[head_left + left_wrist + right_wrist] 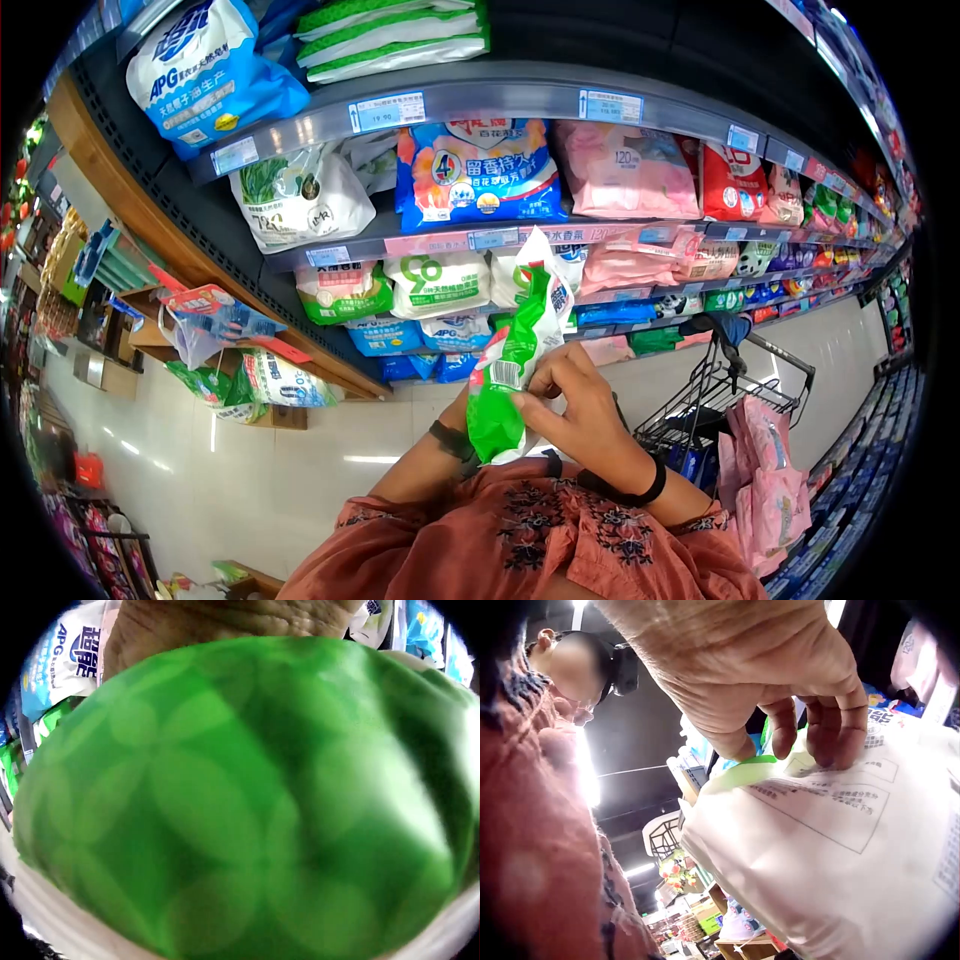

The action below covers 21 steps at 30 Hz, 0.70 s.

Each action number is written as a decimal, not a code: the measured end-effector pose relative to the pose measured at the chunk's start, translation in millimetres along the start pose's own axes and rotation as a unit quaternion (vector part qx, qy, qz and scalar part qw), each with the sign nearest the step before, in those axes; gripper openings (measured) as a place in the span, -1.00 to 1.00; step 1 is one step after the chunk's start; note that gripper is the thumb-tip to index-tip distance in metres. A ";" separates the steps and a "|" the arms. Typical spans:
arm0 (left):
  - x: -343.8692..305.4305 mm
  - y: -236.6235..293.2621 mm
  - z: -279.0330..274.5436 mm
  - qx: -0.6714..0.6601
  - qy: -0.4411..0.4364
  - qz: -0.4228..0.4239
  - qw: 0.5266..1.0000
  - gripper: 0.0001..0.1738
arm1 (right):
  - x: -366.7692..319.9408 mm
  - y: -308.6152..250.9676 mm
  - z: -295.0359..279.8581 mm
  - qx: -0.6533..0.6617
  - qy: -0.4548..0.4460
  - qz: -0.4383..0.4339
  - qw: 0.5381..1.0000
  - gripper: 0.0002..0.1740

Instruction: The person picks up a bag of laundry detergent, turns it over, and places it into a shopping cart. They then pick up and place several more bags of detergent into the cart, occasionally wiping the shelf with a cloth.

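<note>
A green-and-white detergent bag [510, 370] is held upright in front of the chest, its narrow side with a barcode facing the head view. My right hand [580, 400] pinches the bag's side edge between thumb and fingers. The right wrist view shows the fingertips of this hand [757, 675] on the white printed back of the bag [817, 840]. Part of my left hand [232, 622] shows at the top of the left wrist view, right against the green patterned front of the bag [210, 810]. Its fingers are hidden behind the bag.
Shelves ahead carry several detergent bags, among them a blue one [480, 175] and a pink one [630, 170]. A black shopping cart [690, 400] stands at the right, with pink packages [765, 490] beside it. A wooden shelf end [300, 340] juts out at the left.
</note>
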State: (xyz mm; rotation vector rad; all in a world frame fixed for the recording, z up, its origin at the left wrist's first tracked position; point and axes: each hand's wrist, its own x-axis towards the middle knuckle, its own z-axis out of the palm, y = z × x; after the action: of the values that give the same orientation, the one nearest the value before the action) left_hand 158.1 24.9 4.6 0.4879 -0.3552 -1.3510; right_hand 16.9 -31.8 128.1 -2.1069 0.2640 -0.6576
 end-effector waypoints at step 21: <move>64.0 -21.6 -64.6 0.295 -0.053 -0.138 0.944 -0.51 | -48.7 39.2 -21.0 0.104 0.124 0.313 0.936 0.13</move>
State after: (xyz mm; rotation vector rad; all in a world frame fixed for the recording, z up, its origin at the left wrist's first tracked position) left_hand 185.2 -32.7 -63.8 0.9933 -0.8149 -1.5395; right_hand -33.2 -49.1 88.8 -1.5998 0.9208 -0.5282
